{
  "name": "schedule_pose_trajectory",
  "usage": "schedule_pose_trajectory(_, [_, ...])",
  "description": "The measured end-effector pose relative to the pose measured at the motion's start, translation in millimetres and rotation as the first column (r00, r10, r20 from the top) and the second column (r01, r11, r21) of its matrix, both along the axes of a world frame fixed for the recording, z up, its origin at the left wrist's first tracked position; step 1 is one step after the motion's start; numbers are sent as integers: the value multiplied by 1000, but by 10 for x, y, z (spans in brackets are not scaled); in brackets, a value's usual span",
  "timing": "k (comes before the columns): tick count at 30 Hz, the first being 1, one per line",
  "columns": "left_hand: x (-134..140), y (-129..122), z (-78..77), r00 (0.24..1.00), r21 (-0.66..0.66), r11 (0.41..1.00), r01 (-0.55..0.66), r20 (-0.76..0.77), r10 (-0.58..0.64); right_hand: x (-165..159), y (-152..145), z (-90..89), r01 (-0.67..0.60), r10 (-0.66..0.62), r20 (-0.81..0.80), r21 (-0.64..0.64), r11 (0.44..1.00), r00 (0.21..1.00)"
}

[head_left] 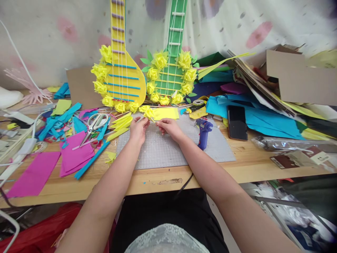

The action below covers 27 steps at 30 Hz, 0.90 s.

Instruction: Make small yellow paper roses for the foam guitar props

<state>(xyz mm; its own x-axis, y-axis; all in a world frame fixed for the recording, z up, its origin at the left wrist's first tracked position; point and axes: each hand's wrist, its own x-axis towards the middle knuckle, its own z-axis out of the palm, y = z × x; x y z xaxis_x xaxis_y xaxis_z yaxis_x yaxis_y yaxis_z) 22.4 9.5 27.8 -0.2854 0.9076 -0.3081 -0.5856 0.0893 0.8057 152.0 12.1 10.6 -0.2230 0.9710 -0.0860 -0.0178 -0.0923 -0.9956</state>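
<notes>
On a pale wooden worktop, over the far part of a gray gridded cutting mat, handling a ruffled yellow paper flower between bare left hand and bare right hand, in front of a yellow lute-shaped cutout and a green lute-shaped cutout, both upright, white-strung and trimmed with similar blooms. By judgement, at risk of crushed petals from too tight a pinch, or of a dropped flower from too loose a one. At risk also of a bump against the dark blue plastic glue gun, lying just beyond the right forearm, with a possible burn if hot; impossible to make out from here. Likely to scatter, with any outward swing of the left wrist, the loose bright yellow paper strips close by. On the left, fingers bent and mostly closed, apparently grasping the flower near its base. On the right, fingers curled inward, thumb tip near forefinger, just beside the flower's narrow lower end; unclear whether touching it or gripping anything small.
</notes>
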Motion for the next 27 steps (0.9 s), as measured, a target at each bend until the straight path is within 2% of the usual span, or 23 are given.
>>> schedule_pose_trajectory(9, [11, 5, -33, 998, 93, 994, -50, -44, 54, -23, 34, -61, 29, -23, -60, 96, 995, 998])
schedule_pose_trajectory(18, [28, 0, -23, 998, 96, 994, -57, -8, 58, -30, 15, -54, 15, -14, -11, 82, 997, 1000])
schedule_pose_trajectory(27, [47, -31, -28, 987, 212, 976, -56, -138, 87, -13, 58, -110, -5, 4, 10, 124, 992, 1000])
